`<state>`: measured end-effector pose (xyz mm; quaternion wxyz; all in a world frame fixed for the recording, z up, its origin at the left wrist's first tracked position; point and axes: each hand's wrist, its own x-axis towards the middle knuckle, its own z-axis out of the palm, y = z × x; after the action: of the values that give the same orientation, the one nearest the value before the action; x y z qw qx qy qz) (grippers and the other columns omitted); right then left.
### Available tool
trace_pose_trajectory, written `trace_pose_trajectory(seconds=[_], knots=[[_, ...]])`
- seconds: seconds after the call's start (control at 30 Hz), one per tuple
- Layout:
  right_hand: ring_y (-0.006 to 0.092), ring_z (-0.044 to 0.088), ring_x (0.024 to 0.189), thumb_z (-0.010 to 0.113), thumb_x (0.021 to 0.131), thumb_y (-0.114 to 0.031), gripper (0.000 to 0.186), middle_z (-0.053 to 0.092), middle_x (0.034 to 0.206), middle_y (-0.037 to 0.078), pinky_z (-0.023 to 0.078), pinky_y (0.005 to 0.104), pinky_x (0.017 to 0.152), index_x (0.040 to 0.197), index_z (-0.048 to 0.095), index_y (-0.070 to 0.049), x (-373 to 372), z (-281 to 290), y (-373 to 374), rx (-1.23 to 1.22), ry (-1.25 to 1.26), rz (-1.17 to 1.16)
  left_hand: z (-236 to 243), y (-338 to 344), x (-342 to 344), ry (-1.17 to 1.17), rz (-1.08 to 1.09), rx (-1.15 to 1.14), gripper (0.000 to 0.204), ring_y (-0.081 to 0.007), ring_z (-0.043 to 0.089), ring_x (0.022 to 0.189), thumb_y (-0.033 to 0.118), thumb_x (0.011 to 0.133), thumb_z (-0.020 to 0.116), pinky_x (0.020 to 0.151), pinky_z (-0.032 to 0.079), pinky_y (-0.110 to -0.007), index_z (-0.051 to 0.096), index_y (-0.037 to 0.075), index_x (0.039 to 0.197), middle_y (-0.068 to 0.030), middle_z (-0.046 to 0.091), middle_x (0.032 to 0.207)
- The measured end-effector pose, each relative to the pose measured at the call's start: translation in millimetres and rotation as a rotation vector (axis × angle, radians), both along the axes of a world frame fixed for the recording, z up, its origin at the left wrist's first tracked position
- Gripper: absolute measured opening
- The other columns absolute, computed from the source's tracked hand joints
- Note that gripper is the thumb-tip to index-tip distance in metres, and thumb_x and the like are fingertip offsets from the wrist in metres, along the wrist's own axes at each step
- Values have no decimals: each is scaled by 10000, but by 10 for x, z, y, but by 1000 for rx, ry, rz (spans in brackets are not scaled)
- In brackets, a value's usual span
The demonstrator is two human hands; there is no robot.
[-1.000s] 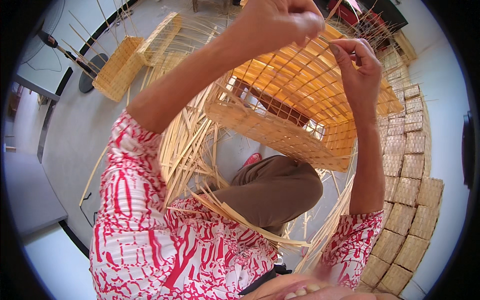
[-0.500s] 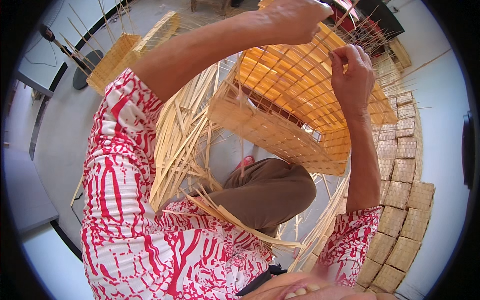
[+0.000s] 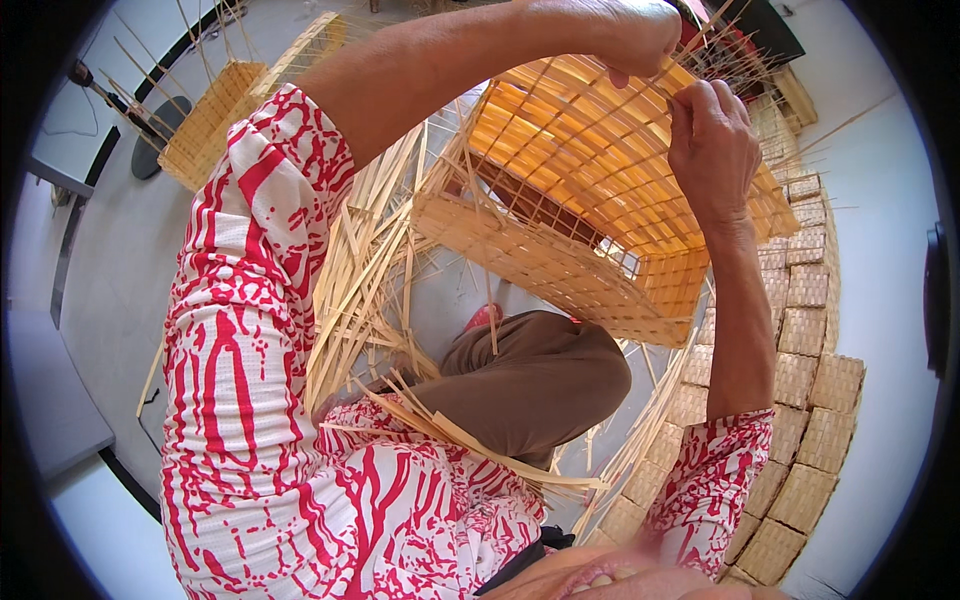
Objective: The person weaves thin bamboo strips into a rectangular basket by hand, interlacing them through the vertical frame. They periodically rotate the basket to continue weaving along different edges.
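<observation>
The large woven basket (image 3: 545, 262) is sitting tilted in front of the person, just above the bent knee (image 3: 560, 375), its yellow far wall facing back this way. Up at its far top edge both hands are working close together. The left hand (image 3: 635, 38) is arching over the edge, its fingertips hiding, so whether it's gripping anything I cannot tell. The right hand (image 3: 712, 140) is curling its fingers in by the same edge, thumb near the forefinger; whether a strip is pinched there isn't showing either. Good work here is probably asking for short, even tugs, one hand steadying the edge, each strip lying flat and snug without cracking. A thin strip (image 3: 486, 290) is dangling over the near side, and keeping it from snagging looks wise. Leftward, loose strips (image 3: 350, 300) are heaping up; beyond, a smaller basket (image 3: 205, 125) is standing. Rightward, woven boxes (image 3: 800, 440) are lining the wall.
</observation>
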<state>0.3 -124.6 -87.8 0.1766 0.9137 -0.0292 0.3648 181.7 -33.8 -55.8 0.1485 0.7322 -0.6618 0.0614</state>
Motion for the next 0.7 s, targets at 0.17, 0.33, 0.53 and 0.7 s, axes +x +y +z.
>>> trace_pose_trajectory(seconds=[0.17,0.33,0.53,0.7], knots=[[269,656,788,720,914,-208,161,597,878,19,522,417,638,881,580,-136,35,-5,67,-54,-40,-5,50,49,-3,-234,-124,44,268,-332,750,775,162,676,885,734,604,-409,779,-7,854,-207,743,812],[256,663,760,731,912,-224,153,575,882,6,520,392,599,911,595,-154,99,-34,126,-59,-69,2,63,117,-22,-295,-89,63,205,-326,748,760,137,693,861,722,601,-404,782,4,829,-200,742,793],[216,693,877,786,879,-233,245,632,979,-1,551,347,649,1099,689,-187,-89,13,89,61,-88,91,10,186,-159,172,9,-43,132,-300,757,768,126,733,798,711,603,-407,789,26,817,-204,746,802],[204,686,973,791,876,-353,288,721,1046,19,528,359,829,1087,735,-166,-66,262,-197,-39,-94,191,-154,24,154,-660,-231,100,103,-287,749,739,142,791,741,694,601,-425,794,56,814,-187,743,777]])
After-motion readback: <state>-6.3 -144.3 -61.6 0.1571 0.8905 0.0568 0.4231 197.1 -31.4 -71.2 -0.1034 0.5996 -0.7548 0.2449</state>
